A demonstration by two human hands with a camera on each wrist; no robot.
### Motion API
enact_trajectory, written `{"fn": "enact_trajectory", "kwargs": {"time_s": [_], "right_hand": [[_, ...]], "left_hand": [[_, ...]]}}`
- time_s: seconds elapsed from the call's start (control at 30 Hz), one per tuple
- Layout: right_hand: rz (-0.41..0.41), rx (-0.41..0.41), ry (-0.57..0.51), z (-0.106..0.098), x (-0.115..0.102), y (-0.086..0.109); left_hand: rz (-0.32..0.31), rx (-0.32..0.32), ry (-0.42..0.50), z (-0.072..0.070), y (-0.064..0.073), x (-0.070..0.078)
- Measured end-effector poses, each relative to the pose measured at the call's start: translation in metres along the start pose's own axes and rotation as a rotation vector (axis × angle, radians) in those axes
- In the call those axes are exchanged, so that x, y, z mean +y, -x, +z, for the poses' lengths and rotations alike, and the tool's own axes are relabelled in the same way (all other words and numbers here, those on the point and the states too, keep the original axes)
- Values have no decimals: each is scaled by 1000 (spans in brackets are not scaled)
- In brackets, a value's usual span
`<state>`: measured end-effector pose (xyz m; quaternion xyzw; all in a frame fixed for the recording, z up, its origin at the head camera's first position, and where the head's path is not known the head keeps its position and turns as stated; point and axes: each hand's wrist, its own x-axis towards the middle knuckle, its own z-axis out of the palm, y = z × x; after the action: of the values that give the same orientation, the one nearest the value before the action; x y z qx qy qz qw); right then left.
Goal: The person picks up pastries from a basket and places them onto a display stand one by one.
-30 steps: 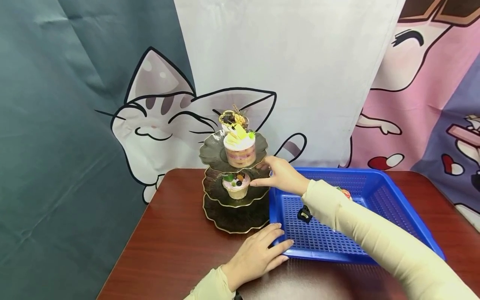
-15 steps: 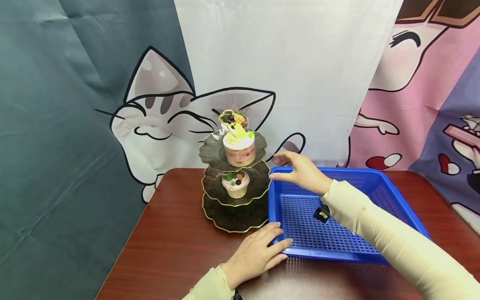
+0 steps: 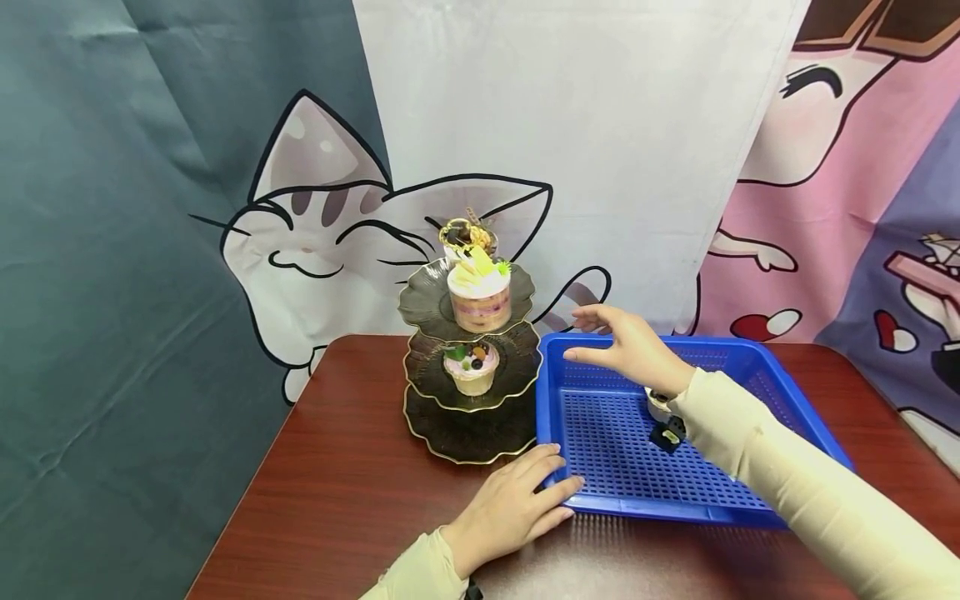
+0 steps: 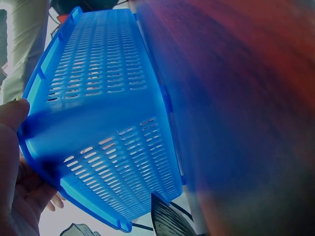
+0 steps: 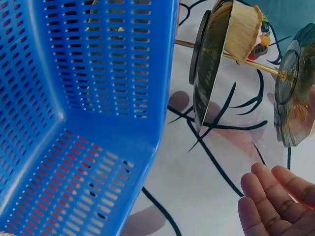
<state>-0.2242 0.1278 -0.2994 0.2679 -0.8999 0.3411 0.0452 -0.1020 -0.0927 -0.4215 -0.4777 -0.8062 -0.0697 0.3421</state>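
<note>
The blue basket (image 3: 637,508) sits below the loosely spread right hand (image 3: 633,350) — the left hand (image 3: 513,504) grips its corner.

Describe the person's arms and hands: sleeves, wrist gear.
The left hand and right hand are ungloved. Long, creased cream fabric sleeves reach the wrists. A small black block with a pale mark sits by the right wrist; only a black sliver shows at the left wrist.
</note>
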Motion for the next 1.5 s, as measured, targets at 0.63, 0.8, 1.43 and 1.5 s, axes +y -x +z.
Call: {"fn": "enact_trajectory", "kwargs": {"time_s": [0.63, 0.8, 1.43, 1.5], "right_hand": [[121, 13, 35, -12, 34, 30], [169, 5, 34, -15, 46, 39], [279, -32, 60, -23, 102, 65], [281, -34, 60, -23, 108, 66]], "left_hand": [[-3, -15, -1, 2, 1, -1], [-6, -15, 0, 2, 0, 0], [-9, -17, -2, 1, 0, 1], [-8, -16, -1, 1, 0, 0]]}}
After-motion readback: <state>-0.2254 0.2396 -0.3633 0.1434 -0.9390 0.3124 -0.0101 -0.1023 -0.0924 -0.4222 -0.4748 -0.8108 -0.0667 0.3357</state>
